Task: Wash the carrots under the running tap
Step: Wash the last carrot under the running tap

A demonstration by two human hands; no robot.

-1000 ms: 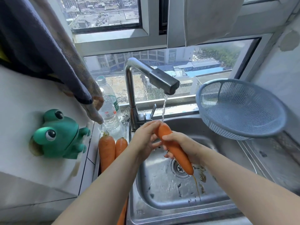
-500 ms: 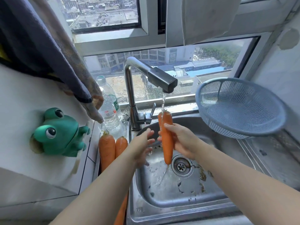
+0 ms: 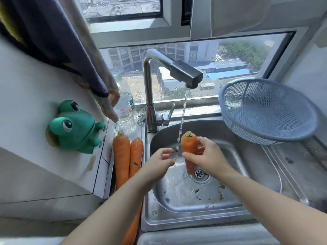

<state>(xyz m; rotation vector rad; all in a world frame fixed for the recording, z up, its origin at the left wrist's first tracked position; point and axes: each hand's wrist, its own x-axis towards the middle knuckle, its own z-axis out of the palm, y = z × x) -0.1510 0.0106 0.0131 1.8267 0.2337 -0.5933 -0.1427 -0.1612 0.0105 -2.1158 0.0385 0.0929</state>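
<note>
My right hand (image 3: 206,157) grips an orange carrot (image 3: 189,143) upright over the steel sink (image 3: 230,206), leafy end up, its tip near the drain (image 3: 200,173). Water falls from the tap (image 3: 185,73) in a thin stream just left of the carrot's top. My left hand (image 3: 160,160) hovers beside the carrot under the stream, fingers relaxed, holding nothing. Two more carrots (image 3: 122,156) (image 3: 135,156) lie side by side on the ledge left of the sink.
A blue mesh colander (image 3: 269,112) leans at the sink's back right. A green frog toy (image 3: 76,128) hangs on the left wall, a plastic bottle (image 3: 125,110) stands behind the carrots, and cloth (image 3: 70,41) hangs at upper left. The drainboard (image 3: 292,167) lies right.
The carrot has gone from slanted to upright and shifted right of the stream. My left hand has let go of it and drawn slightly away.
</note>
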